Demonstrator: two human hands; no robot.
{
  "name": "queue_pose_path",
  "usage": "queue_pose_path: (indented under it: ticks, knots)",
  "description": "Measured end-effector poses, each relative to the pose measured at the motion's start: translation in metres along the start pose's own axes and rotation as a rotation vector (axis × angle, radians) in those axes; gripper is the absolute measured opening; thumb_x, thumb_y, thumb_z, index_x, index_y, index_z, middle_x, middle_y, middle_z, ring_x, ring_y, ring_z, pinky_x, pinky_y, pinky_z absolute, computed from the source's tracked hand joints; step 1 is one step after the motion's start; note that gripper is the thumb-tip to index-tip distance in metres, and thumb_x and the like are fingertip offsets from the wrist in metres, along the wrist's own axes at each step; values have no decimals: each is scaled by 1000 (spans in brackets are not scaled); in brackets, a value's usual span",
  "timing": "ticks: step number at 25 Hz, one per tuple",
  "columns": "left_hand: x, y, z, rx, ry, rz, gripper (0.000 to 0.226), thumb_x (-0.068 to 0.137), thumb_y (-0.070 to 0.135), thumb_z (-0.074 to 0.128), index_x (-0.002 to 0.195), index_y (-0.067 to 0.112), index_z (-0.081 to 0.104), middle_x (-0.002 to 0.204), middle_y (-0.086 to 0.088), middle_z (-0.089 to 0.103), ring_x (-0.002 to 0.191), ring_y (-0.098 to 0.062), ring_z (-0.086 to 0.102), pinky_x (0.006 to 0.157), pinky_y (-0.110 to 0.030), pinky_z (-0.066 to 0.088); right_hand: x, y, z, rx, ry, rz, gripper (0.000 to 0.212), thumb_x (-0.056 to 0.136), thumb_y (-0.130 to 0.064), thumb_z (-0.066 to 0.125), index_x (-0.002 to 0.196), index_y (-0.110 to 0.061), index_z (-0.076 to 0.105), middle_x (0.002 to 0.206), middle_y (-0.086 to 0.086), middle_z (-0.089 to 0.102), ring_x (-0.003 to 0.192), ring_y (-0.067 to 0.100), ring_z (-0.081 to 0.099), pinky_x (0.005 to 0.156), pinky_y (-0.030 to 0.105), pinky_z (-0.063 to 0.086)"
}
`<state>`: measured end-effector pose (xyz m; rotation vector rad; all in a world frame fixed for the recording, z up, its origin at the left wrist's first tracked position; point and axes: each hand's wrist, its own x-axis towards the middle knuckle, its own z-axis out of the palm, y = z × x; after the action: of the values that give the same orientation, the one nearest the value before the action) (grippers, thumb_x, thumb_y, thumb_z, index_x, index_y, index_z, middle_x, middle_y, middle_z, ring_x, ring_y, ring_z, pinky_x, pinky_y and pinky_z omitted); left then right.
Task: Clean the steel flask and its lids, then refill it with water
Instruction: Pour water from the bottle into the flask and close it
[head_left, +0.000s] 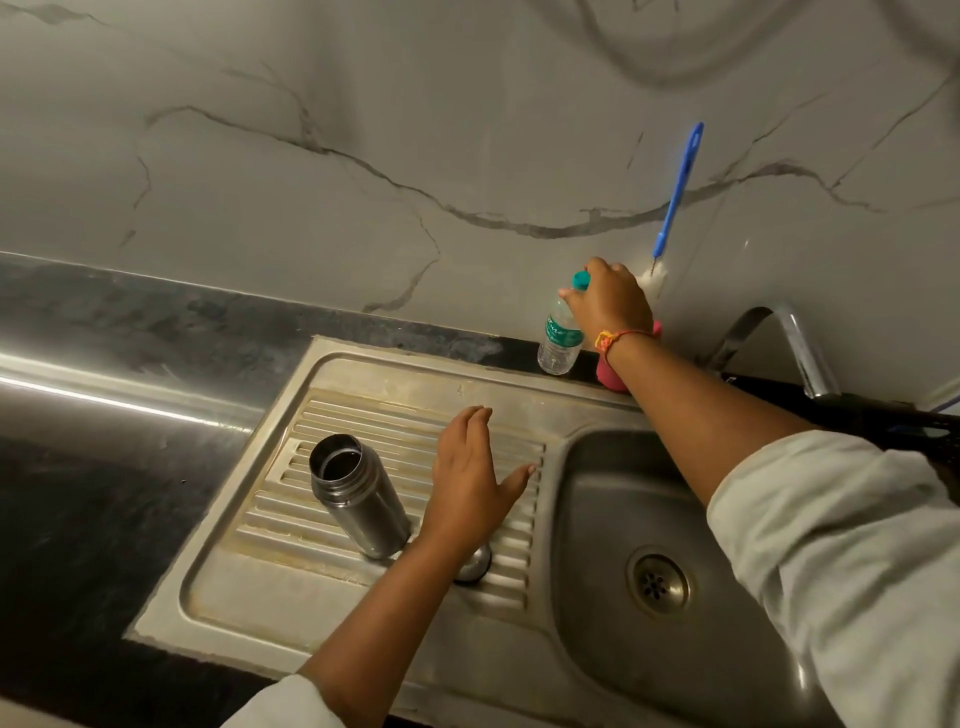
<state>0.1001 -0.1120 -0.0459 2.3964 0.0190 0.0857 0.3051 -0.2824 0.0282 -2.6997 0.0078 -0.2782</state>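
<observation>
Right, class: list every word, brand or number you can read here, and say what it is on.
Plastic water bottle, teal label: white lettering, too blurred to read.
Steel flask: no text visible.
Nothing else shows writing.

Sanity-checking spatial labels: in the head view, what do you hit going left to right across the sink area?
steel flask → left hand → water bottle → blue brush → tap
</observation>
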Motion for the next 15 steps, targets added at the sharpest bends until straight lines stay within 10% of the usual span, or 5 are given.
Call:
queue_pose_path:
  ticks: [15]
  knots:
    - [7,-5,2,-18,1,37,82,92,44,71,155,12,30,158,-7,32,147,-22,28,122,-37,29,-5,-1,1,-18,1,56,56,91,-51,62,128,-14,42,123,12,56,102,28,63,73,35,56]
